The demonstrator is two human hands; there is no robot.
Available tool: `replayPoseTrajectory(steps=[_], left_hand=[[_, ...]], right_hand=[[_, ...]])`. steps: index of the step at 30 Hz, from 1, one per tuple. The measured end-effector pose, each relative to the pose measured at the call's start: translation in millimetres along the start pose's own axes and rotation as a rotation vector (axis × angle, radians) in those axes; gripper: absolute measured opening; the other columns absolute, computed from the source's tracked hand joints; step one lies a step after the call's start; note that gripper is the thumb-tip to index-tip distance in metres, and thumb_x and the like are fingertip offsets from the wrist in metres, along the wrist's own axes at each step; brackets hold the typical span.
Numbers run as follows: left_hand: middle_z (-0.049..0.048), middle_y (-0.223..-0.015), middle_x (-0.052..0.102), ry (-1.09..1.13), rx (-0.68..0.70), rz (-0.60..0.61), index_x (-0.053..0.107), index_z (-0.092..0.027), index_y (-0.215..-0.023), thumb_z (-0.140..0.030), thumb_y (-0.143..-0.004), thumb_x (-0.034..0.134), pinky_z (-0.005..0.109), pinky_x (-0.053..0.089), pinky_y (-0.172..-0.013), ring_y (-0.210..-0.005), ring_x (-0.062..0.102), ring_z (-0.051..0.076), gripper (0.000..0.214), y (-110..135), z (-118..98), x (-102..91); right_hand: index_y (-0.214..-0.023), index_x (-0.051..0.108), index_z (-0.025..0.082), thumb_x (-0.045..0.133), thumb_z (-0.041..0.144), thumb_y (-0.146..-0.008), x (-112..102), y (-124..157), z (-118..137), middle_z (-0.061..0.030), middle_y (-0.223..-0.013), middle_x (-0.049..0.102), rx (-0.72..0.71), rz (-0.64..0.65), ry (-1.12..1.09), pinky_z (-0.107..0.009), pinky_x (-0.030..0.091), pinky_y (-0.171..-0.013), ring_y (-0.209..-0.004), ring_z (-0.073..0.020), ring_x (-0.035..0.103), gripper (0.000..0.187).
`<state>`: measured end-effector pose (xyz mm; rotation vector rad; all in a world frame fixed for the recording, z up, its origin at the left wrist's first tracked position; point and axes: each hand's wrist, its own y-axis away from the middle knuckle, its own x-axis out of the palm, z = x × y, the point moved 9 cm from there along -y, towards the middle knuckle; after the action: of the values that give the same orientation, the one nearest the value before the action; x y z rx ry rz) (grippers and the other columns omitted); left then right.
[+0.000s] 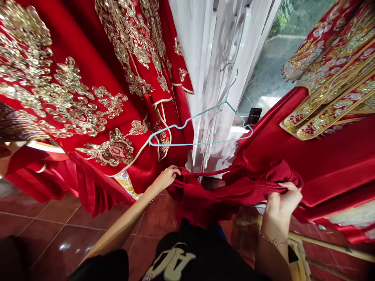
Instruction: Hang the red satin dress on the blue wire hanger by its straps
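A dark red cloth garment (211, 197) stretches between my two hands in front of my body. My left hand (167, 178) pinches its upper left edge, fingers closed on the fabric. At the other end, my right hand (284, 197) is closed around the gathered edge, thumb on top. Just beyond the garment hangs a light blue wire hanger (202, 143), with nothing on it and apart from both hands. What its metal hook rests on is hard to make out. The garment's lower part hangs down and is partly hidden by shadow.
Red costumes with gold sequins (84, 89) hang at the left, and another embroidered red costume (325, 105) hangs at the right. Between them are white curtains (193, 39) and a window (266, 74). A phone (254, 115) stands by the glass. Wooden bars (331, 244) lie low at the right over the tiled floor (58, 222).
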<state>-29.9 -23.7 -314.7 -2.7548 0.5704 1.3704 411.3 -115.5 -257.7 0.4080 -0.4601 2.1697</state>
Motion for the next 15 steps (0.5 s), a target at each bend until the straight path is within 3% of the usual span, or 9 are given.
replayPoseTrajectory(steps=[3,9,12,15], left_hand=[[0.0118,-0.133,0.057,-0.176,-0.147,-0.016,0.070,-0.019,-0.110,-0.012,-0.090,0.037,0.038,0.051,-0.099,-0.114,0.066,0.028,0.039,3.8,18.6,10.9],[0.0155,-0.144,0.046,-0.316,-0.238,0.034,0.052,-0.016,-0.140,-0.013,-0.095,0.032,0.037,0.051,-0.099,-0.115,0.067,0.028,0.049,10.7,24.0,28.5],[0.0182,-0.145,0.045,-0.340,-0.255,0.062,0.051,-0.015,-0.140,-0.012,-0.095,0.033,0.037,0.051,-0.097,-0.112,0.067,0.028,0.049,12.0,25.6,34.0],[0.0158,-0.140,0.051,-0.353,-0.260,0.094,0.062,-0.017,-0.124,-0.012,-0.096,0.034,0.035,0.053,-0.094,-0.106,0.069,0.024,0.040,13.1,30.2,40.5]], right_hand=[[-0.079,0.041,0.025,0.054,0.016,-0.048,-7.0,9.6,19.9,0.0051,-0.081,0.047,-0.040,-0.124,-0.114,-0.036,0.051,-0.079,-0.074,-0.0143,0.052,0.035],[-0.080,0.052,0.024,0.057,0.010,-0.048,4.3,34.2,46.5,0.0068,-0.076,0.050,-0.042,-0.086,-0.124,-0.025,0.049,-0.070,-0.072,-0.0114,0.048,0.035],[-0.080,0.055,0.023,0.058,0.008,-0.046,7.1,40.2,46.5,0.0076,-0.074,0.050,-0.005,-0.078,-0.149,-0.022,0.046,-0.064,-0.068,-0.0098,0.045,0.037],[-0.080,0.055,0.024,0.058,0.008,-0.048,10.9,44.2,46.6,0.0074,-0.076,0.052,-0.001,-0.063,-0.138,-0.022,0.045,-0.062,-0.068,-0.0101,0.046,0.036]])
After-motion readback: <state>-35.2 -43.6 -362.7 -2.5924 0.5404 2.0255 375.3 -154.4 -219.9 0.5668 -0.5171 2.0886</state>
